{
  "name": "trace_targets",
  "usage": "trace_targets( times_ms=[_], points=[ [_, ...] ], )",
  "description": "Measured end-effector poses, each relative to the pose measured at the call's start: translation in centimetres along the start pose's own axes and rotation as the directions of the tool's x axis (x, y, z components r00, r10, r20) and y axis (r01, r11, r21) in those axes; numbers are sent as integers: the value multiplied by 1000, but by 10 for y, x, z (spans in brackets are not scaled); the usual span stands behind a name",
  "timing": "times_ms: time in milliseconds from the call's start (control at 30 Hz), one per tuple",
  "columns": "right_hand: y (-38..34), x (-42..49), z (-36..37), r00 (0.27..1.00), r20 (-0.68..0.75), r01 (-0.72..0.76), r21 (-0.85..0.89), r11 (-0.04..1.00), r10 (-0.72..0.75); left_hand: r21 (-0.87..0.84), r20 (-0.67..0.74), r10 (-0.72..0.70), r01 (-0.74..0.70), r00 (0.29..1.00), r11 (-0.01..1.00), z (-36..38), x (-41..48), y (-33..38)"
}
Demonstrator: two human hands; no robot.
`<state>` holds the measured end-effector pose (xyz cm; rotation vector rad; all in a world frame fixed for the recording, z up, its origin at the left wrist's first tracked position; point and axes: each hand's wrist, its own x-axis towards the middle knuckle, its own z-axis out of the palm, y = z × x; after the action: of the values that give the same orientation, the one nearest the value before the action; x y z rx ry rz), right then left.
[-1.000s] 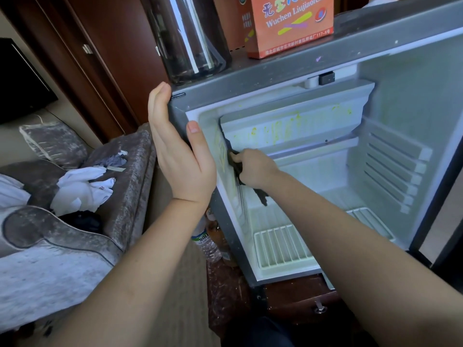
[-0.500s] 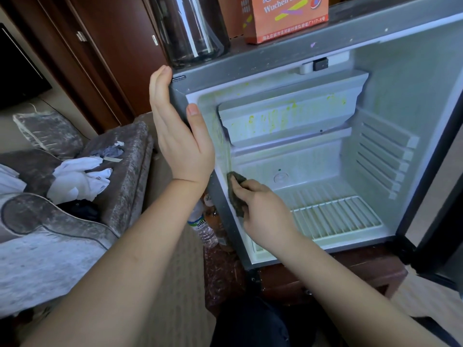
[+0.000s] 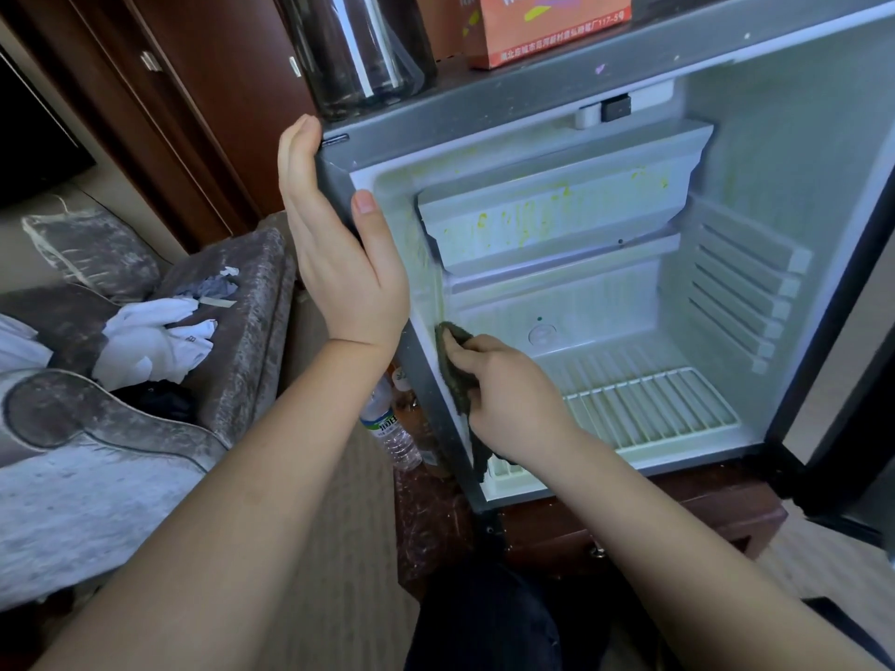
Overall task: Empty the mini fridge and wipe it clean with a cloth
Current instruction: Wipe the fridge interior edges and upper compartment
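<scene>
Cloth (image 3: 453, 375) at front edge of fridge (image 3: 532, 94)

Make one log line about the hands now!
left hand: flat on mini fridge corner | right hand: grips cloth against inner wall edge | stains: yellow, freezer box

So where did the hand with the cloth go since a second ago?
The right hand, still gripping the cloth, slid down and forward along the left wall of the fridge, from beside the freezer box to the lower front edge. The left hand stayed flat against the top left corner.
</scene>
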<state>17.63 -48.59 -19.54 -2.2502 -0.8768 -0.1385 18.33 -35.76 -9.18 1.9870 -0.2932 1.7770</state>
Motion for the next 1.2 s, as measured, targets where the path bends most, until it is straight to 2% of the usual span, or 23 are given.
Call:
trace_targets(
  times_ms=[100,300,500,567,633,733,800,900,967,1100,1200],
  points=[
    [7,17,-8,1000,27,-15,35,999,14,-2,6,4,-4,1000,1000,0,0,-1],
    [20,82,-16,987,111,-113,-16,993,114,-14,7,-6,6,1000,1000,1,1,-1],
    [29,131,-14,981,97,-168,-36,985,170,-19,13,4,-4,1000,1000,1,1,-1],
    [34,131,-13,982,37,-186,62,981,184,-23,12,-5,5,1000,1000,0,2,0],
    [34,126,-10,968,-111,-189,262,947,224,-16,17,-7,8,1000,1000,0,1,-1],
    [17,129,-6,937,-305,-4,475,880,169,-9,20,-1,1,1000,1000,1,0,-2],
    [10,135,0,938,-326,82,545,835,120,-6,21,-2,2,1000,1000,1,0,-1],
    [15,131,7,962,-216,13,652,758,169,6,9,0,0,1000,1000,1,1,0],
    [22,122,8,970,-169,-36,609,792,174,10,8,-2,1,1000,1000,0,1,1],
    [23,111,8,981,-153,-37,454,890,119,10,13,-9,9,1000,1000,0,1,2],
    [21,110,2,981,-143,-46,476,878,129,2,22,-11,11,1000,1000,0,2,2]
  ],
)
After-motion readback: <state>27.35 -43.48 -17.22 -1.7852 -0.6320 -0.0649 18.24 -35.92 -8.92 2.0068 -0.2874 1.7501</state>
